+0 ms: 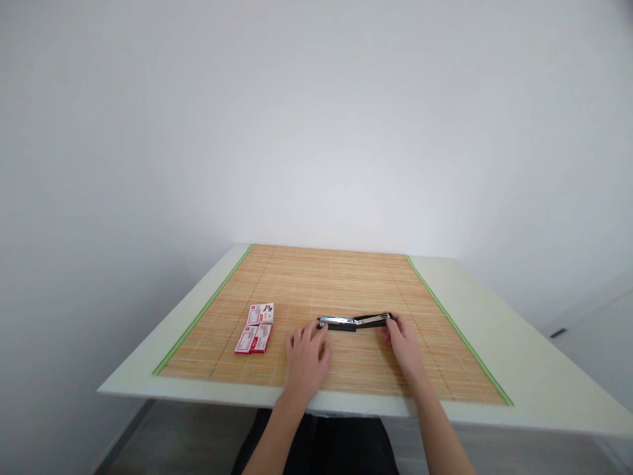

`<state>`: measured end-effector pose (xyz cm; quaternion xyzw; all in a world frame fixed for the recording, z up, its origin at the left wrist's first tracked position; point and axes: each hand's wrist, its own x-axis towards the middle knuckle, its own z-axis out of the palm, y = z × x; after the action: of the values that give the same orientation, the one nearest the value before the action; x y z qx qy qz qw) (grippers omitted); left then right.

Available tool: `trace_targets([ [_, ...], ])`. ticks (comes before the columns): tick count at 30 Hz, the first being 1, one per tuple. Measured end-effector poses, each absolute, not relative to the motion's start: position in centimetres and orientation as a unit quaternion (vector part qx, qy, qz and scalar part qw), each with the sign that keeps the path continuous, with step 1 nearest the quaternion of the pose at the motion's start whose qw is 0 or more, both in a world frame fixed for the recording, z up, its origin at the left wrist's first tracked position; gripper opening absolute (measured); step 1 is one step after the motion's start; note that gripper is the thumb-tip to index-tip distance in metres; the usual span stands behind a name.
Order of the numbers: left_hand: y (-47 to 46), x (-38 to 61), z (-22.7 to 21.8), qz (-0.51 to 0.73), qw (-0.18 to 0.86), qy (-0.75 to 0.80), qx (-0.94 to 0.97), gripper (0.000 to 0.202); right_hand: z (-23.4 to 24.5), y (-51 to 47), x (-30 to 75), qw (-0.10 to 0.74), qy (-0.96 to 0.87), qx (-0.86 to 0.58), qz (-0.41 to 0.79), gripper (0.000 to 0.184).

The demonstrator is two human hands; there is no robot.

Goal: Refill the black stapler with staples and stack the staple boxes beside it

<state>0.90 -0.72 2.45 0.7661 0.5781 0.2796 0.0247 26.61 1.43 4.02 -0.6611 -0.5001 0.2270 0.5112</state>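
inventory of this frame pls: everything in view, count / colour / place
long opened-out metal stapler: one, black and silver, lying flat mid-mat
small cardboard staple boxes: three or four, red and white, clustered on the mat's left part
woven bamboo mat: one, tan with green edges, on the table
flat table: one, white, against the wall
plain wall: one, white, behind the table
left hand: one, fingers spread at the stapler's left end
right hand: one, fingers at the stapler's right end
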Motion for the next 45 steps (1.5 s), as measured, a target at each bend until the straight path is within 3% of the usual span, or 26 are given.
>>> trace_targets([
  [5, -2.0, -3.5, 2.9, 0.305, -0.04, 0.647, 0.698, 0.04, 4.3, -0.9, 28.4, 0.507, -0.503, -0.674, 0.189, 0.076],
  [9, -3.0, -7.8, 3.2, 0.265, -0.1, 0.736, 0.615, 0.041, 4.1, -3.6, 28.9, 0.503, -0.486, -0.693, 0.172, 0.073],
  [13, -3.4, -8.6, 2.7, 0.235, -0.1, 0.711, 0.655, 0.042, 3.0, -5.4, 26.9, 0.476, -0.501, -0.674, 0.261, 0.066],
  [16, -3.5, -7.3, 2.2, 0.248, -0.049, 0.665, 0.703, 0.047, 2.5, -6.0, 24.3, 0.46, -0.501, -0.633, 0.369, 0.065],
  [21, -2.6, -3.7, 2.8, 0.26, 0.144, 0.499, 0.814, 0.053, 3.6, -6.8, 21.1, 0.431, -0.415, -0.53, 0.6, 0.061],
  [24, -1.5, -1.8, 3.2, 0.276, 0.222, 0.443, 0.824, 0.058, 4.8, -7.2, 20.6, 0.41, -0.382, -0.496, 0.663, 0.054],
  [33, 0.5, -0.2, 2.3, 0.281, 0.316, 0.388, 0.819, 0.071, 5.8, -7.2, 22.0, 0.36, -0.328, -0.462, 0.741, 0.042],
  [36, 0.6, -1.2, 2.4, 0.283, 0.309, 0.398, 0.816, 0.076, 5.5, -6.6, 23.7, 0.365, -0.351, -0.5, 0.702, 0.043],
  [40, 0.5, -2.5, 2.9, 0.269, 0.265, 0.423, 0.824, 0.06, 5.2, -5.6, 24.9, 0.393, -0.402, -0.542, 0.624, 0.047],
  [45, 0.3, -2.2, 3.2, 0.272, 0.244, 0.441, 0.82, 0.045, 5.0, -4.8, 24.5, 0.34, -0.402, -0.527, 0.667, 0.047],
])
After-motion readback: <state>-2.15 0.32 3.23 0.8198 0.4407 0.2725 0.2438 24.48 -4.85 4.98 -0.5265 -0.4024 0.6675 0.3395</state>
